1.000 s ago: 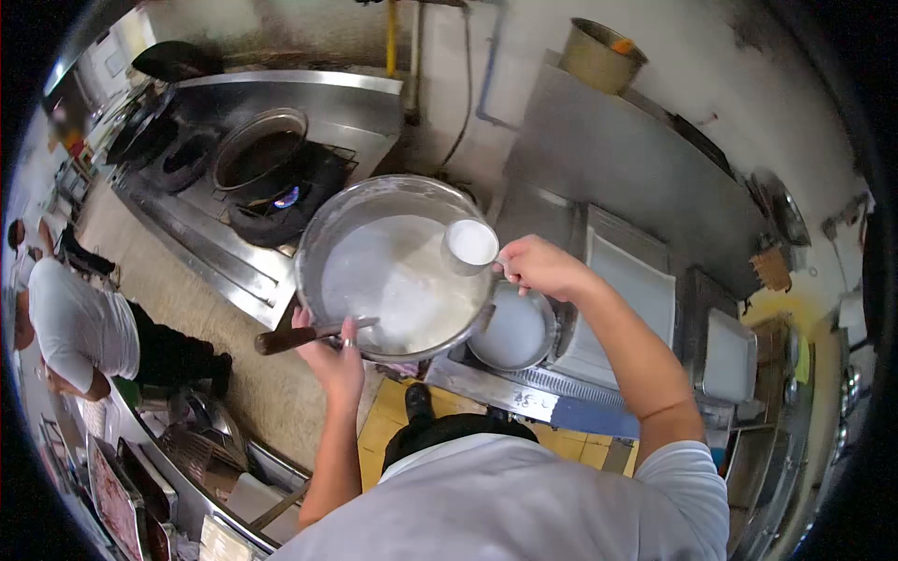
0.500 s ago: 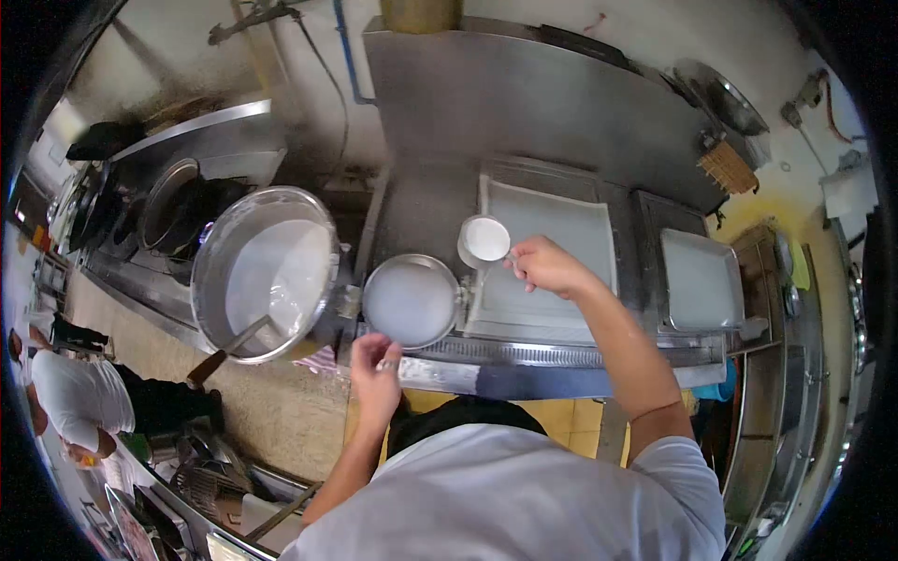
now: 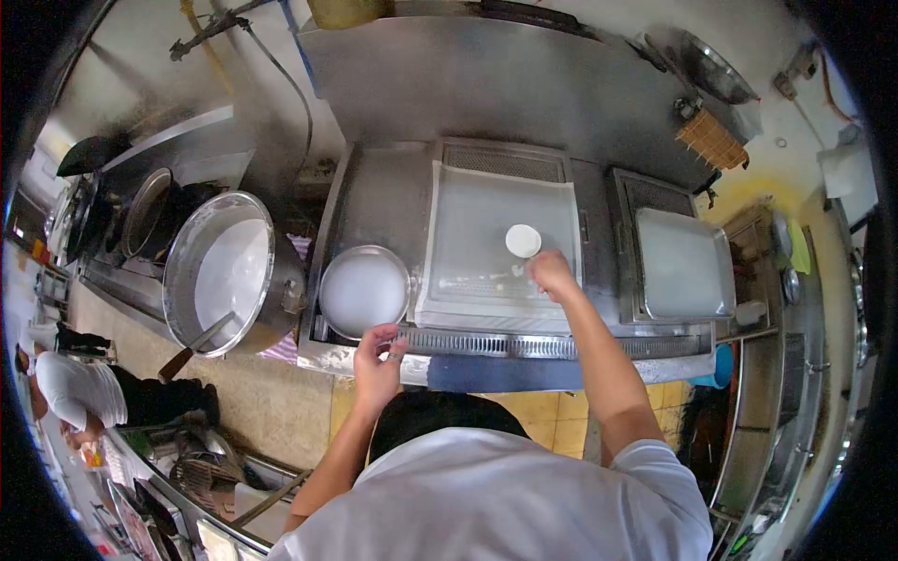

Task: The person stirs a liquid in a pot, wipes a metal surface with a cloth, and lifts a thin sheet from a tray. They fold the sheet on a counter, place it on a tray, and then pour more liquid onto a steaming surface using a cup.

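Note:
My right hand (image 3: 554,277) grips the handle of a small measuring cup (image 3: 523,241) filled with white liquid. The cup is over the white cloth (image 3: 458,201) spread across a steamer section, and a few white spots show on the cloth beside it. My left hand (image 3: 378,360) is loosely curled with thumb and fingers apart, holding nothing. It hovers by the lower right edge of a round metal pan (image 3: 365,292) of cloudy white liquid. Further left stands a large metal pot (image 3: 271,266) holding white liquid, with a wooden-handled ladle (image 3: 192,353) leaning in it.
A rectangular tray (image 3: 686,264) with a white surface lies on the right of the steel counter (image 3: 379,201). Blackened woks (image 3: 94,154) stand at far left. A woven brush (image 3: 713,138) hangs at upper right. Another person (image 3: 82,385) is at lower left.
My right hand has carried the cup rightward, away from the round pan and further over the cloth. The view has shifted right. My left hand stays near the pan.

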`<action>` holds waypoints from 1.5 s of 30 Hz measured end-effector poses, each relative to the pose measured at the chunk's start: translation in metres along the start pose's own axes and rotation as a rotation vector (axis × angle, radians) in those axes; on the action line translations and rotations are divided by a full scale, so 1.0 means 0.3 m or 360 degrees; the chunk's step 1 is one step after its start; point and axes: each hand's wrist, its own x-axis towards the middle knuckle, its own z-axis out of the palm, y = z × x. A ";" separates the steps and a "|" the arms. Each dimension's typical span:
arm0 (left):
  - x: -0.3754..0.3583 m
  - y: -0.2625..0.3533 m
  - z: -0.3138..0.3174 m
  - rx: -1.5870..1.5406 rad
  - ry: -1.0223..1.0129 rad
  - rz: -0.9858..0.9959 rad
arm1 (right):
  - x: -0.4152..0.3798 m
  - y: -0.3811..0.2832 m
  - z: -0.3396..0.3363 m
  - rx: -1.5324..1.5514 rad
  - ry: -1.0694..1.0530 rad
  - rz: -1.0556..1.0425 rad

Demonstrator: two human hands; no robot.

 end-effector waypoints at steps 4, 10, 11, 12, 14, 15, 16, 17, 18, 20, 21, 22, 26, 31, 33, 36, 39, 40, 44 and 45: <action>0.006 -0.018 -0.032 0.0052 0.0003 0.0011 | 0.131 0.141 0.013 -0.0016 0.0068 -0.0043; 0.053 -0.002 -0.045 0.0027 -0.0059 -0.0027 | 0.208 0.247 0.033 0.0026 0.0129 -0.0089; 0.061 0.001 -0.049 0.0018 -0.0071 -0.0041 | 0.195 0.233 0.033 -0.0018 0.0136 -0.0070; 0.070 -0.007 -0.059 0.0040 -0.0099 -0.0021 | 0.172 0.208 0.035 -0.0009 0.0172 -0.0008; 0.094 -0.028 -0.081 0.0082 -0.0159 0.0025 | 0.130 0.163 0.040 0.0012 0.0252 0.0113; 0.104 -0.029 -0.090 0.0074 -0.0149 0.0019 | 0.141 0.193 0.045 -0.0047 0.0289 0.0040; 0.112 -0.026 -0.100 0.0066 -0.0138 0.0012 | 0.156 0.231 0.057 -0.0107 0.0323 -0.0034; 0.120 -0.026 -0.111 0.0059 -0.0125 0.0005 | 0.170 0.269 0.057 -0.0196 0.0296 -0.0077; 0.130 -0.028 -0.123 0.0047 -0.0132 0.0000 | 0.152 0.255 0.058 -0.0284 0.0272 -0.0121; 0.147 -0.038 -0.145 0.0026 -0.0149 -0.0013 | 0.109 0.236 0.041 -0.0513 0.0103 -0.0138; 0.155 -0.045 -0.155 0.0035 -0.0151 0.0007 | 0.101 0.246 0.042 -0.0584 0.0131 -0.0160; 0.166 -0.052 -0.163 0.0041 -0.0151 0.0031 | 0.096 0.255 0.042 -0.0655 0.0161 -0.0185; 0.199 -0.080 -0.184 0.0054 -0.0161 0.0039 | 0.053 0.266 0.047 -0.0702 0.0330 -0.0197; 0.215 -0.102 -0.186 0.0016 -0.0186 0.0036 | 0.028 0.249 0.040 -0.1270 0.0437 -0.0288; 0.212 -0.099 -0.181 0.0017 -0.0191 0.0014 | 0.021 0.211 0.039 -0.1126 0.0462 -0.0095; 0.211 -0.088 -0.167 -0.0008 -0.0183 -0.0017 | 0.038 0.167 0.026 -0.1294 0.0490 -0.0144; 0.218 -0.101 -0.142 0.0010 -0.0175 0.0018 | 0.071 0.103 0.011 -0.1338 0.0507 -0.0154; 0.222 -0.102 -0.131 0.0023 -0.0171 0.0022 | 0.090 0.090 0.005 -0.1305 0.0511 -0.0149; 0.231 -0.077 -0.061 0.0030 -0.0175 0.0029 | 0.181 0.052 -0.019 -0.1043 0.0568 -0.0293; 0.234 -0.073 -0.036 0.0044 -0.0192 0.0036 | 0.208 0.048 -0.028 -0.1004 0.0569 -0.0329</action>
